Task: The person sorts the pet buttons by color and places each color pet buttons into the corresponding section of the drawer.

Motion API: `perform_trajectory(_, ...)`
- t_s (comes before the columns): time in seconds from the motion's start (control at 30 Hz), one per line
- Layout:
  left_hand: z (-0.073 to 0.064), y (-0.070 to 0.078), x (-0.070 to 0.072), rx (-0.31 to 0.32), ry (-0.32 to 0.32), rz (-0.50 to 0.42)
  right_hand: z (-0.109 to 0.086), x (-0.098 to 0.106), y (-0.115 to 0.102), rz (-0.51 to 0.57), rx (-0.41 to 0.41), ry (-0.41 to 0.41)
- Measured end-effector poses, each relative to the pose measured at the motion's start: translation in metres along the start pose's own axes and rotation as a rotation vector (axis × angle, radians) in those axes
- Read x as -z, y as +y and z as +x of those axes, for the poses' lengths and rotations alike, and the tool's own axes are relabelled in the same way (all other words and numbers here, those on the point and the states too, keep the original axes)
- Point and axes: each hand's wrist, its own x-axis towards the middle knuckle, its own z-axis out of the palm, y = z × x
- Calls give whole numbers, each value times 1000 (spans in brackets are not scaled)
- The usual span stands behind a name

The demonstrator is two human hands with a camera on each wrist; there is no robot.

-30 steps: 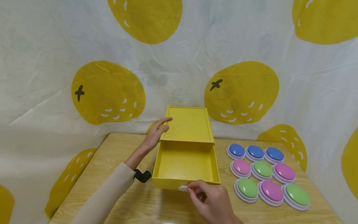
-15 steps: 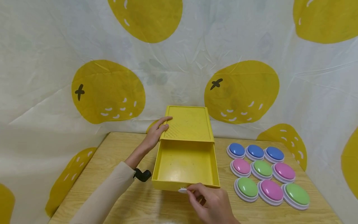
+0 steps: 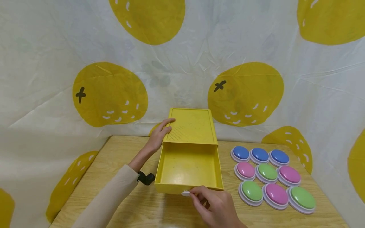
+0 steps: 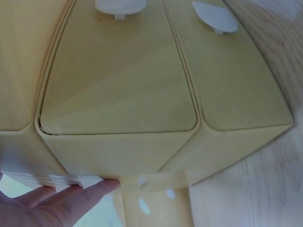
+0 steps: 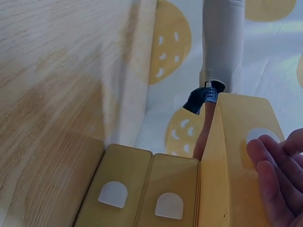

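Observation:
A yellow plastic drawer cabinet (image 3: 192,125) stands on the table, its top drawer (image 3: 189,166) pulled out with nothing inside. My right hand (image 3: 216,202) pinches the white handle (image 3: 186,193) on that drawer's front between thumb and fingers; the right wrist view also shows these fingers (image 5: 270,156) at the handle. My left hand (image 3: 158,136) rests against the cabinet's left upper edge, thumb and forefinger reaching onto its top. In the left wrist view, straight fingers (image 4: 78,198) lie along the cabinet. Two lower drawers (image 5: 124,163) with white handles are closed.
Right of the cabinet, several round push buttons in rows sit on the wooden table (image 3: 134,209): blue ones (image 3: 260,154) at the back, pink (image 3: 275,193) and green (image 3: 302,198) ones nearer. A white curtain (image 3: 182,79) with yellow fruit prints hangs behind.
The top drawer, with my right hand at its handle, has come out very slightly toward me since one second ago. My left hand stays at the cabinet's edge.

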Motion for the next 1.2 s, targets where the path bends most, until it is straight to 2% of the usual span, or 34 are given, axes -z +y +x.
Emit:
perform_trajectory(0.17,4,0,-1,10,12,15,3,0,5,-1,-7,-6)
perform_trajectory(0.43,14,-2,1,-6,27,17,10,-1,17,37,60,19)
perform_trajectory(0.6,16,-1,1,8,17,-6,12,5,18,74,25,-21)
perform_trajectory(0.73,17,0,-1,25,10,-2,12,22,16,147,10,-48)
perform_trajectory(0.83,17,0,-1,25,18,8,16,42,20,178,31,-10)
perform_trajectory(0.9,17,0,-1,19,28,14,22,56,30,186,48,37)
perform_trajectory(1.0,16,0,0,9,42,27,32,75,56,151,69,103)
perform_trajectory(1.03,16,0,0,8,45,31,35,81,66,129,57,110)
perform_trajectory(1.1,16,-1,0,9,46,35,40,93,89,55,-23,102)
perform_trajectory(1.2,16,-2,-1,11,38,34,43,109,125,-32,-223,33)
